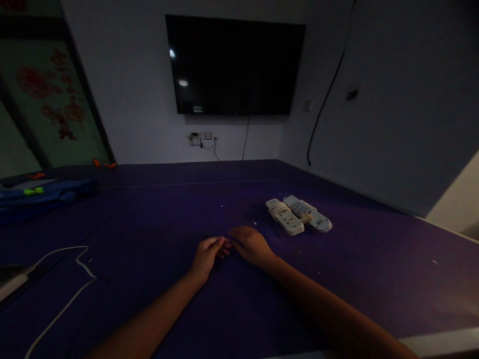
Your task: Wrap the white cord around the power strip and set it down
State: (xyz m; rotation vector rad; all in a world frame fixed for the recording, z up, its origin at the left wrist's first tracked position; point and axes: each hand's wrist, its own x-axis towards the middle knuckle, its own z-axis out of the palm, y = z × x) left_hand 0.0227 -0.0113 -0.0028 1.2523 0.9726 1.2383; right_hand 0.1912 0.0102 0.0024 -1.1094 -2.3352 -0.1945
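Observation:
My left hand [207,255] is low over the purple surface [168,219], thumb on top and fingers loosely bent, slightly apart. Nothing shows in it. Close by on its right, my right hand [252,244] is turned back upward with its fingers reaching left, almost touching the left fingertips. It too shows nothing held, though its palm side is hidden. Beyond the right hand lie two white power strips side by side: the nearer one [285,218] and the other [312,217]. Each has its own white cord wound around one end. A pale plug [306,218] sits between them.
At left, a white cable [80,259] runs from a white block [15,284]. Folded blue cloth [56,192] lies farther back. A television [235,67] hangs above wall sockets [204,136]. A black cable [325,102] hangs down the right wall. Small white scraps dot the surface.

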